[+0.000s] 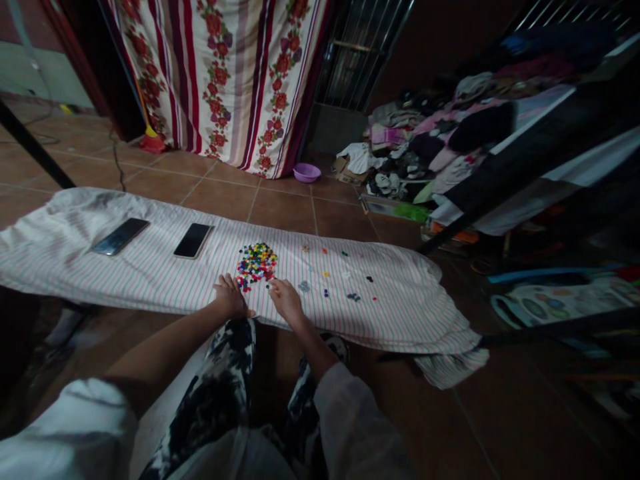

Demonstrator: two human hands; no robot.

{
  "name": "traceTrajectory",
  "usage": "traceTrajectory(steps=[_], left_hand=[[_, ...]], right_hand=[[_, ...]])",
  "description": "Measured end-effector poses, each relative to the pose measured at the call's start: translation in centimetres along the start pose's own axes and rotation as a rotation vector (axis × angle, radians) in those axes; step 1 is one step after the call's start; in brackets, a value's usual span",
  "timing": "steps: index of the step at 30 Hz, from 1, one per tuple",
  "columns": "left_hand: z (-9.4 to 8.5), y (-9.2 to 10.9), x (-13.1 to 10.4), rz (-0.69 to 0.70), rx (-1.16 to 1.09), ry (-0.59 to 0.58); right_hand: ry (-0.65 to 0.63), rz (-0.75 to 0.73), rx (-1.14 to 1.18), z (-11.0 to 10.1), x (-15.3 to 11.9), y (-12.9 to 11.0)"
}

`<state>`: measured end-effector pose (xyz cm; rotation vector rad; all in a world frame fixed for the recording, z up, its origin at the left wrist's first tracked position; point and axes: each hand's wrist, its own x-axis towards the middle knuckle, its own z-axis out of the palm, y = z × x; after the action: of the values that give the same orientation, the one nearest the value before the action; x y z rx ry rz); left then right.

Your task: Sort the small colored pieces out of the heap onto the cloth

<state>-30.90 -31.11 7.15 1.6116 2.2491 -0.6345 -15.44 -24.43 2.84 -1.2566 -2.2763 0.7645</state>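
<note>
A pile of small multicoloured pieces (257, 262) lies on the striped cloth (150, 280). My left hand (230, 297) rests on the cloth at the pile's near left edge, fingers apart and holding nothing that shows. At the pile's near right edge is my right hand (285, 298), its fingers drawn together by the pieces; whatever they may hold is too small to name. Small separate groups sit to the right, among them grey pieces (304, 287), dark grey pieces (353, 297), yellow pieces (326, 274) and black pieces (369, 279).
Two phones, one at the left (121, 237) and one nearer the pile (193, 241), lie on the cloth. Beyond are a flowered curtain (240, 80), a purple basin (307, 173) and heaped clothes (415, 140). A dark bar (500, 173) slants at the right.
</note>
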Motion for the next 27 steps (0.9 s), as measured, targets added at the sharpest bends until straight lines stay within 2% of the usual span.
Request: traceTrajectory(steps=[4, 9, 12, 16, 19, 23, 27], left_hand=[[-0.5, 0.6, 0.1, -0.03, 0.014, -0.036], [0.0, 0.3, 0.2, 0.012, -0.037, 0.027], [0.3, 0.1, 0.2, 0.017, -0.007, 0.048], [0.6, 0.1, 0.2, 0.027, 0.007, 0.068], [0.6, 0.1, 0.2, 0.022, -0.011, 0.088], [0.7, 0.2, 0.2, 0.006, -0.022, 0.088], [0.8, 0.2, 0.2, 0.009, -0.011, 0.104]], right_hand=[[-0.029, 0.047, -0.095, 0.8, 0.5, -1.0], [0.033, 0.087, -0.011, 1.5, 0.6, -0.7], [0.032, 0.145, 0.268, 1.7, 0.8, -0.4], [-0.023, 0.357, 0.852, 1.6, 1.0, -0.7], [-0.033, 0.459, 1.205, 1.5, 0.8, -1.2], [-0.027, 0.501, 1.444, 1.3, 0.4, -1.5], [-0.014, 0.453, 1.493, 1.2, 0.1, -1.5]])
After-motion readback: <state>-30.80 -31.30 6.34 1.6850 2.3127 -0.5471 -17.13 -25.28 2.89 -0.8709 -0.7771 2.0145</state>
